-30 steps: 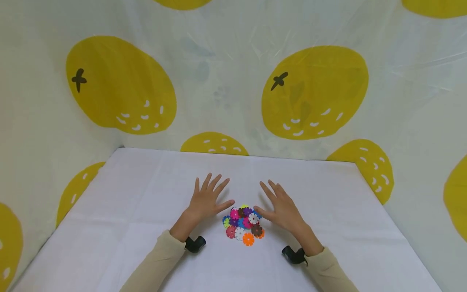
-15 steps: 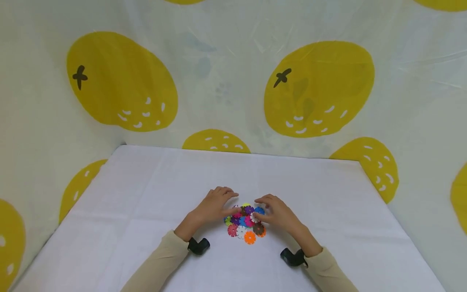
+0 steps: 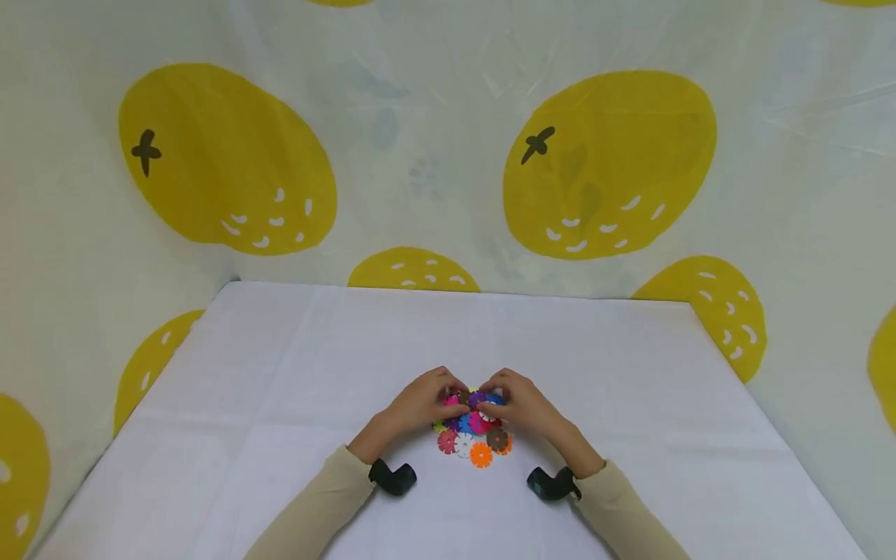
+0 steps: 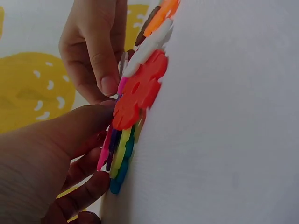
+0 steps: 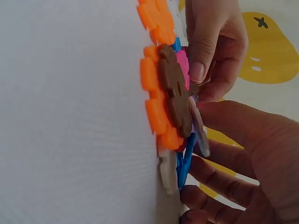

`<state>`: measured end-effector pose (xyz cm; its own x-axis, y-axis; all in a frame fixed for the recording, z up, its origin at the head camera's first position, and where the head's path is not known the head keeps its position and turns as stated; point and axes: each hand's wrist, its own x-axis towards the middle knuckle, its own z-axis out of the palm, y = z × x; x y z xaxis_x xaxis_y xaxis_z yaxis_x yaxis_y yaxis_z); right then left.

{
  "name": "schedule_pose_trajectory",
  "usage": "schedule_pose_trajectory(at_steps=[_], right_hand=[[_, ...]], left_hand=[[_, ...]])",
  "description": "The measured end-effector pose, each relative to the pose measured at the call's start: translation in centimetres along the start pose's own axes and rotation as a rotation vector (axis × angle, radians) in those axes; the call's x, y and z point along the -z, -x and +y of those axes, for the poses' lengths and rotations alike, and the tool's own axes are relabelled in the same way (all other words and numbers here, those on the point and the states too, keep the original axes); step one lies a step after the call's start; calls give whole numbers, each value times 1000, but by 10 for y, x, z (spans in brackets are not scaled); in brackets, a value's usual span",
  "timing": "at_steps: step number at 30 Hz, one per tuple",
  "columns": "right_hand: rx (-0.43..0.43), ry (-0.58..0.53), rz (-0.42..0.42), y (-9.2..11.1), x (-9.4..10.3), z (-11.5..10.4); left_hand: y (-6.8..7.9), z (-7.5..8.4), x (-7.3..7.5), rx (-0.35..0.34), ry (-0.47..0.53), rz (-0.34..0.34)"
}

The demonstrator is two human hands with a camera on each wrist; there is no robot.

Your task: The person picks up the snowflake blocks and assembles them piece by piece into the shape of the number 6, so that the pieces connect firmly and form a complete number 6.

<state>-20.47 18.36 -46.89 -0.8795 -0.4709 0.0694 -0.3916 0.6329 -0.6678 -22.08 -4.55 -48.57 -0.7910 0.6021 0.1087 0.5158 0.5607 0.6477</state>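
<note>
A small pile of colourful notched plastic discs, shaped like snowflake building pieces, lies on the white table; an orange disc [image 3: 481,455] is at its near edge. My left hand [image 3: 425,402] bends over the pile's left side, its thumb on the discs near a red disc [image 4: 142,91] and a pink disc [image 4: 104,149]. On the right side, my right hand [image 3: 526,402] curves its fingers at the pile's rim, its thumb beside a tilted white disc [image 5: 199,127]. A brown disc [image 5: 175,91] overlaps another orange one. Whether either hand pinches a piece is hidden.
The white-covered table [image 3: 315,342] extends around the pile. Behind it hangs a pale cloth [image 3: 420,140] printed with large yellow fruit. Each wrist wears a black camera, one left camera [image 3: 394,477] and one right camera [image 3: 551,483].
Both hands, spread apart above the table a second ago, have come down and inward onto the pile. Their fingers have bent from straight to curled. The nearest discs look unmoved.
</note>
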Motion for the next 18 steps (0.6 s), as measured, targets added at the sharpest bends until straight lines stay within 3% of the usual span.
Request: schedule_pose_trajectory(at_steps=[9, 13, 18], right_hand=[[-22, -94, 44, 3, -1, 3], [-74, -165, 40, 1, 0, 4], [-57, -232, 53, -1, -1, 11]], left_hand=[[-2, -11, -5, -5, 251, 89], [-3, -11, -3, 69, 368, 83], [-3, -9, -2, 134, 433, 93]])
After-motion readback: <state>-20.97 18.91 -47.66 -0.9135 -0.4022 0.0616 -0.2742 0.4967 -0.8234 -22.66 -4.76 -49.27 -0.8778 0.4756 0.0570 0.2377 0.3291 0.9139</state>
